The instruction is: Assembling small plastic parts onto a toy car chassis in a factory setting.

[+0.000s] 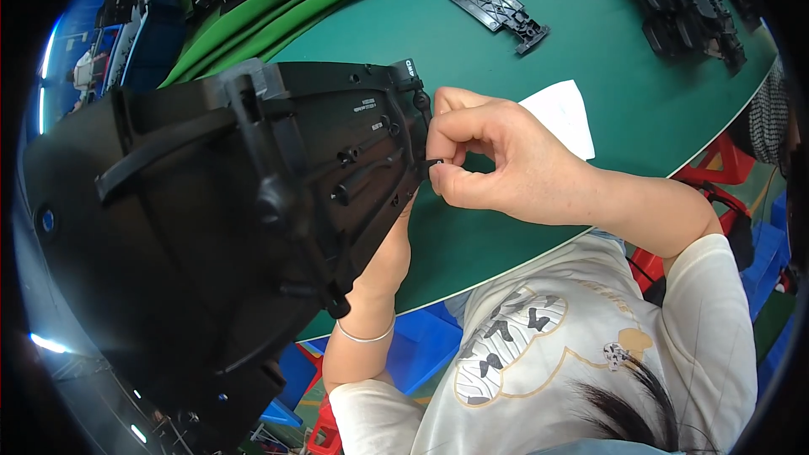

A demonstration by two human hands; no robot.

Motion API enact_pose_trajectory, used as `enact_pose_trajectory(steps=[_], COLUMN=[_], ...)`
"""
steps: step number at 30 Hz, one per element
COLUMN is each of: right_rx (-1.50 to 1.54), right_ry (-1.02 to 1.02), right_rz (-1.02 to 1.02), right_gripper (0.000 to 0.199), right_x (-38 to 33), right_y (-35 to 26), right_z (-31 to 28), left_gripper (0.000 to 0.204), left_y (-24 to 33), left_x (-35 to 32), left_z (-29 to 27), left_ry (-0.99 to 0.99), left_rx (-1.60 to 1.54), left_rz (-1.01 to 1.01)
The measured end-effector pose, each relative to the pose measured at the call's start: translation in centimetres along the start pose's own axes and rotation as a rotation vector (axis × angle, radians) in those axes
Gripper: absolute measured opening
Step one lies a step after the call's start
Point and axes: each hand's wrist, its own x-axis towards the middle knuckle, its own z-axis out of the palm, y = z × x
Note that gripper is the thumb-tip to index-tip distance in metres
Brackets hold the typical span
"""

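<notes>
A large black moulded plastic panel [181, 227] is tilted up close on the left, with ribs, holes and a black rod-like piece [274, 194] across its face. My left forearm runs behind its lower edge; only the wrist side of my left hand [403, 232] shows, and its fingers are hidden behind the panel it holds up. At the panel's right edge, my right hand [497, 152] is closed, thumb and forefinger pinching a small black piece [436, 162]. Whether that piece is joined to the panel I cannot tell.
On the green table [624, 59] lie a black frame-like plastic part [489, 4] and a white paper sheet [563, 118]. More black parts [674, 0] stand at the far right. Bunched green cloth [278, 17] lies far left; red stools [720, 160] and blue bins [421, 345] stand below.
</notes>
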Motion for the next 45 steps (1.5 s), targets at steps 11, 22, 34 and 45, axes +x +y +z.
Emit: enact_pose_trajectory(steps=[11, 22, 34, 45], right_rx=[-0.071, -0.149, -0.223, -0.295], right_ry=[-0.013, -0.05, 0.374, 0.307], right_rz=[-0.029, -0.119, -0.428, -0.362], right_gripper=[0.015, 0.014, 0.01, 0.008], right_x=[-0.1, -0.2, 0.5, 0.7], right_y=[-0.7, -0.5, -1.4, -0.8], right_z=[0.2, -0.4, -2.4, -2.7], left_gripper=[0.03, 0.028, 0.042, 0.041], left_y=[-1.6, -0.7, 1.0, 1.2], left_x=[-1.4, -0.5, 0.3, 0.3], left_z=[-1.5, -0.4, -0.7, -0.6], left_ry=[0.068, 0.036, -0.05, -0.105], left_rx=[-0.081, 0.05, -0.667, -0.774], left_rz=[0.037, 0.086, -0.204, -0.421])
